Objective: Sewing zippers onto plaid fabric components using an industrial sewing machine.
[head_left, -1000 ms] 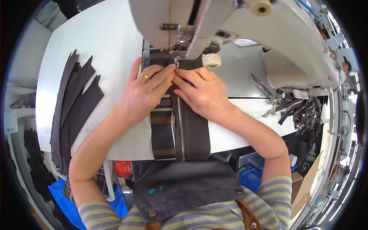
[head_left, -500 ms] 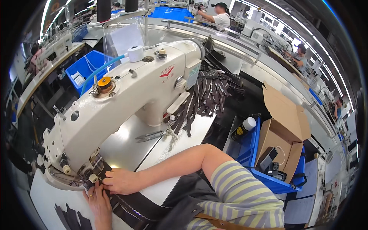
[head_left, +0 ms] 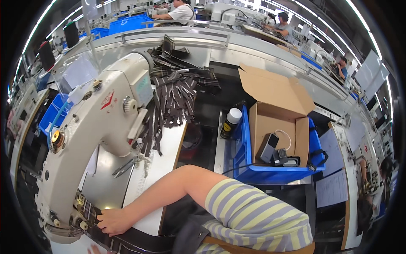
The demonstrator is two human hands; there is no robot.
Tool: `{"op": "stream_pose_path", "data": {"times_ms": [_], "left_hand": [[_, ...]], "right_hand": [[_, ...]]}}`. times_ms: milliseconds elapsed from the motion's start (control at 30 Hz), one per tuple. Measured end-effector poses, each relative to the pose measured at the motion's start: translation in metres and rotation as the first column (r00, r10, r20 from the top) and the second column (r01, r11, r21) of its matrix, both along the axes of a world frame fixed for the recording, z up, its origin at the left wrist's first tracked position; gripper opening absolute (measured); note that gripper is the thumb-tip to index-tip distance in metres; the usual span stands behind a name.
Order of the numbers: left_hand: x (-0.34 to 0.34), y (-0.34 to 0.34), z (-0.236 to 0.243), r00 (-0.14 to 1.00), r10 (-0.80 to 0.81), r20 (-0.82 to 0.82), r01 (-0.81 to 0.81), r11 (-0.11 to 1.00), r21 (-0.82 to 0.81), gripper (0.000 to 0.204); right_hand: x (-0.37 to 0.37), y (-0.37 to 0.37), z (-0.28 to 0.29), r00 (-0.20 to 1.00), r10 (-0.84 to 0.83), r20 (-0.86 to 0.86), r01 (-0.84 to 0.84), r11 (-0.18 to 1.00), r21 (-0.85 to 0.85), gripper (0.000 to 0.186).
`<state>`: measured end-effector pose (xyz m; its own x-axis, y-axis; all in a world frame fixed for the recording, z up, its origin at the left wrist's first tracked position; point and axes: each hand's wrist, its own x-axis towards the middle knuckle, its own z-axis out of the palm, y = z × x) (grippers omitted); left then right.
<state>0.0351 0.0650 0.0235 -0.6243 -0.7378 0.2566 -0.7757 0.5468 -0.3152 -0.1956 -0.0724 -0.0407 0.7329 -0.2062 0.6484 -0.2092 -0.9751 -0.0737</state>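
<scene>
My right hand [head_left: 113,222] is closed, fingers curled at the edge of a dark plaid fabric [head_left: 88,209] beside the needle end of a cream sewing machine [head_left: 91,101]. Below it runs a dark strip of fabric with a zipper [head_left: 139,245], leading toward my lap. Only a few blurred fingertips of my left hand [head_left: 94,249] show at the lower edge; the rest of it lies outside the picture. The machine head hides the needle and presser foot.
Thread snips [head_left: 124,168] lie on the machine bed. Behind them hangs a bundle of dark zippers [head_left: 175,99]. To the right, a blue crate [head_left: 270,174] holds an open cardboard box [head_left: 277,108] with small devices; a spray can [head_left: 231,122] stands beside it. Several people work beyond.
The view has swung to the right, so the machine sits farther left. My left hand has dropped away from the needle area toward the lower edge. My right hand stays at the fabric.
</scene>
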Motion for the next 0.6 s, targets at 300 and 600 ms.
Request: {"op": "stream_pose_path", "data": {"times_ms": [300,600], "left_hand": [[0.078,0.129,-0.032,0.383,0.923,-0.027,-0.907,0.381,0.18,0.066],[0.064,0.115,0.011,0.711,0.662,-0.239,-0.631,0.75,0.201,0.043]], "right_hand": [[0.001,0.0,-0.003,0.998,0.018,0.058,-0.018,1.0,-0.011,0.025],[-0.003,0.002,0.004,1.0,0.001,-0.012,-0.001,1.0,0.008,0.025]]}}
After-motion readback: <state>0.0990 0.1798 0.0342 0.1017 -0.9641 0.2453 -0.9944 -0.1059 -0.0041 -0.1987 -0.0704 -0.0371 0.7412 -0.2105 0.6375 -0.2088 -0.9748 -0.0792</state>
